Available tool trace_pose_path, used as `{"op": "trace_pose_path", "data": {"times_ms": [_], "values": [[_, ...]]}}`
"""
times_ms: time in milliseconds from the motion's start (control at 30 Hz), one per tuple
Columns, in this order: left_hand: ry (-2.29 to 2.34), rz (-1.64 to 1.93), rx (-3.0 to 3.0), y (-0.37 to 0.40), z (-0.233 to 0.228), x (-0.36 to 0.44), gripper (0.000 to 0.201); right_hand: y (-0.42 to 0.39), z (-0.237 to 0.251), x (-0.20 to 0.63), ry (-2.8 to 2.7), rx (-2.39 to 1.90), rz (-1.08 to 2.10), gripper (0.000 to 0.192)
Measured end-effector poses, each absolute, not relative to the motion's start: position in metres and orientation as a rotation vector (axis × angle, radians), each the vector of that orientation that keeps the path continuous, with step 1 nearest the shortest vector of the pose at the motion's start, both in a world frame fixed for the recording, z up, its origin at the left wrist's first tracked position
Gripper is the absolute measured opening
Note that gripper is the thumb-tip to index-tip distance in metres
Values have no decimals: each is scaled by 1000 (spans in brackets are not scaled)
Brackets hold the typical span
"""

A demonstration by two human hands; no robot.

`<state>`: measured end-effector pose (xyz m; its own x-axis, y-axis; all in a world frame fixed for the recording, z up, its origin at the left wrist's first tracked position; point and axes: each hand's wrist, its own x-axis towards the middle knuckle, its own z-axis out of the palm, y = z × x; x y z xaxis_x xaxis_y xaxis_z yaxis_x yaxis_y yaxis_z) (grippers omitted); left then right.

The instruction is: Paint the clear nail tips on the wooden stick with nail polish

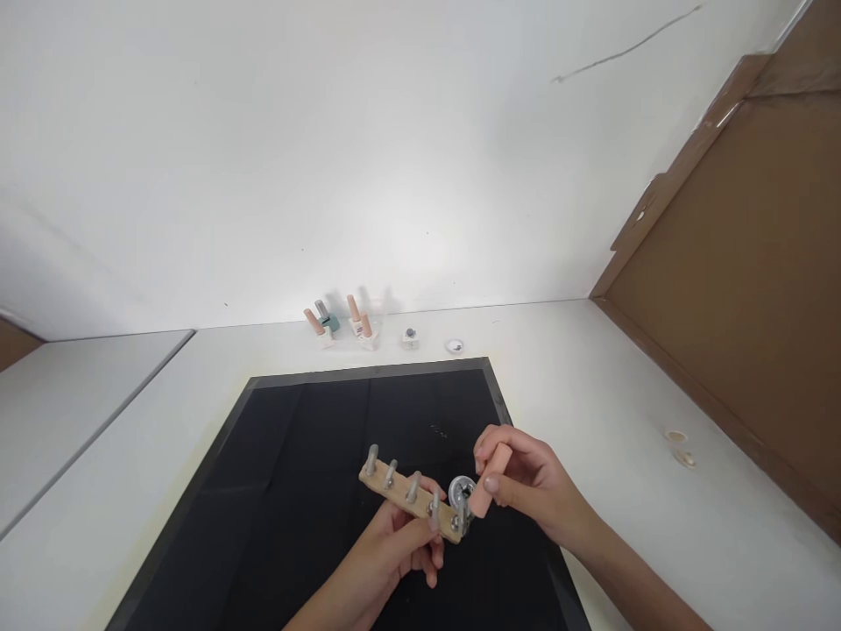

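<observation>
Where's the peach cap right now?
In the head view, the peach cap is in the right hand, above the black mat, just right of the wooden strip in the left hand.

Left hand [399,542] partly behind wooden strip [399,496]

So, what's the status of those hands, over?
Left hand gripping pale wooden strip bearing translucent nail tips. Right hand holding peach cylindrical cap near strip's right end. Silvery round object close by, not visibly blocking.
</observation>
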<state>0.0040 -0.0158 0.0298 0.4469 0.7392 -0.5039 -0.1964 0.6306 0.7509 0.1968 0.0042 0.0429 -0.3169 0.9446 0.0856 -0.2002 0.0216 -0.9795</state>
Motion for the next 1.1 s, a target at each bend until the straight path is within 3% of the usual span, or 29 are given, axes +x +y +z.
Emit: {"op": "trace_pose_path", "data": {"times_ms": [1100], "values": [[843, 631, 510, -17, 25, 3, 34, 6, 43, 193, -1043, -864, 1548, 15]]}}
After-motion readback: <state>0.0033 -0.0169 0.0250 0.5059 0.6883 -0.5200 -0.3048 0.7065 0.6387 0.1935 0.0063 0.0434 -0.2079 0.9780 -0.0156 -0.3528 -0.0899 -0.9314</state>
